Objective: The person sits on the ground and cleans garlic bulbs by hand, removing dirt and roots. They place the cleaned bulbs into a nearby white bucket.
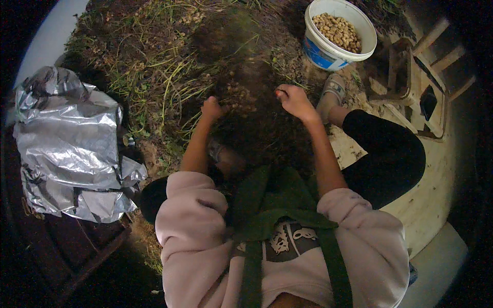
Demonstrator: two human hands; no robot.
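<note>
My left hand (pixel 213 109) is over the pile of pulled peanut plants (pixel 165 77), beside green-yellow stems, its fingers partly hidden. To the right, my right hand (pixel 293 101) is curled, with a small reddish spot at its fingertips; whether it holds anything is unclear. Between the hands lie dark roots with clusters of peanuts (pixel 240 96). A white plastic bucket (pixel 327 48) with a blue label stands beyond my right hand, partly filled with unshelled peanuts (pixel 337 31).
Crumpled silver sheeting (pixel 69 146) lies at the left. Wooden stools or a similar frame (pixel 439 111) lie on their side at the right, past my shod foot (pixel 334 90). A pale, dirt-specked sheet or floor (pixel 420 200) extends under my right leg.
</note>
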